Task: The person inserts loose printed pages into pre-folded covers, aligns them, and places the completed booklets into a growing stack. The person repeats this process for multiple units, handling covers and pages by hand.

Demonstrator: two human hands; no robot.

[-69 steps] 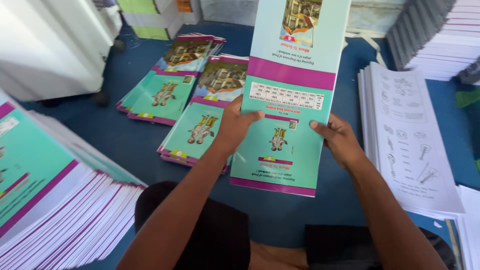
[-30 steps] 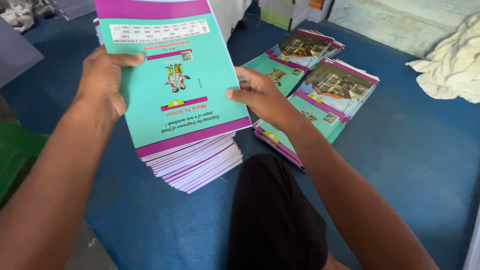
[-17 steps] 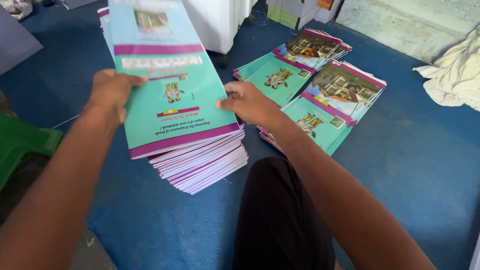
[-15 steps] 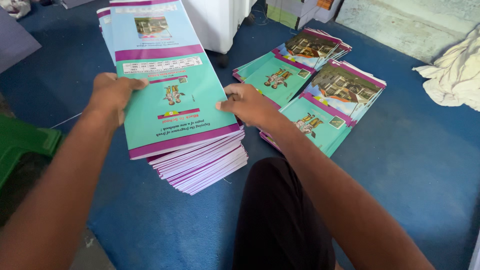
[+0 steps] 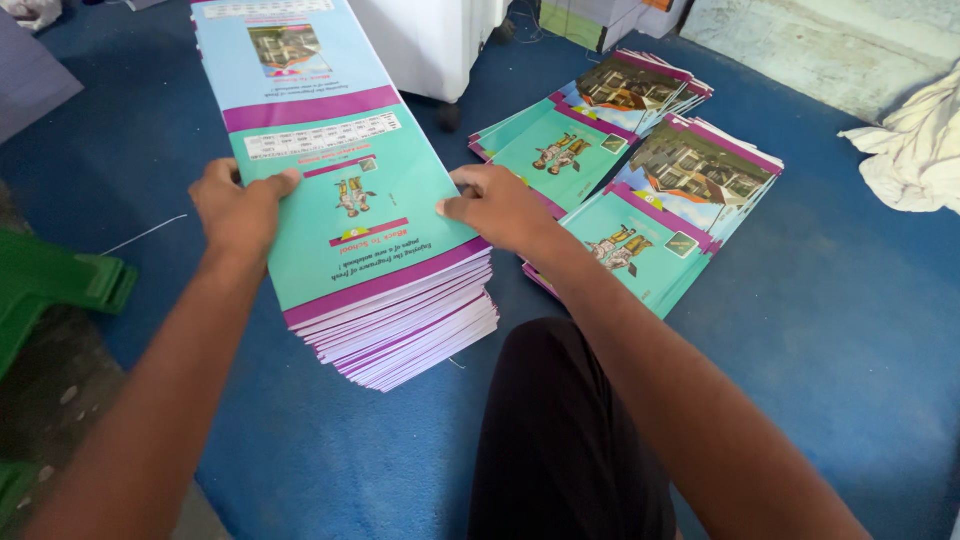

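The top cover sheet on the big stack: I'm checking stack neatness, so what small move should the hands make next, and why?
Probably let go and square it up. The top cover sheet already lies flat on the tall stack, left hand and right hand pressing its edges, while the sheets beneath fan out unevenly at the near end.

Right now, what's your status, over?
Left hand and right hand flat on top sheet of the stack. Two smaller piles alongside. Nothing blocking.
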